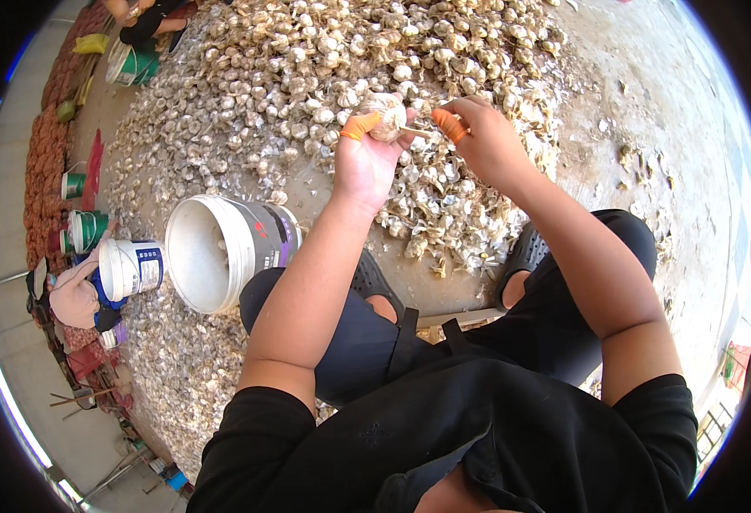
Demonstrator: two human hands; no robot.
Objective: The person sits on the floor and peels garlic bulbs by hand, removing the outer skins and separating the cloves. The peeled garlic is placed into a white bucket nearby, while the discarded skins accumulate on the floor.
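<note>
My left hand (372,157) holds a garlic bulb (385,117) with its dry stem pointing right. An orange finger cover (360,126) sits on that thumb. Just to the right of the stem is my right hand (481,138), apart from the bulb, its fingers curled. It also wears an orange finger cover (450,126); whether anything is pinched in its fingertips cannot be made out. Beneath both hands spreads a large heap of garlic bulbs (311,70), with loose dry skins (442,199) between my feet.
A white-rimmed bucket (240,247) lies tipped by my left knee, its mouth facing left. Beyond it are a white bucket (133,268), green buckets (88,231) and a crouching person (77,295). Another person's arm shows at top left. Stacked red mesh sacks (45,173) line the left side.
</note>
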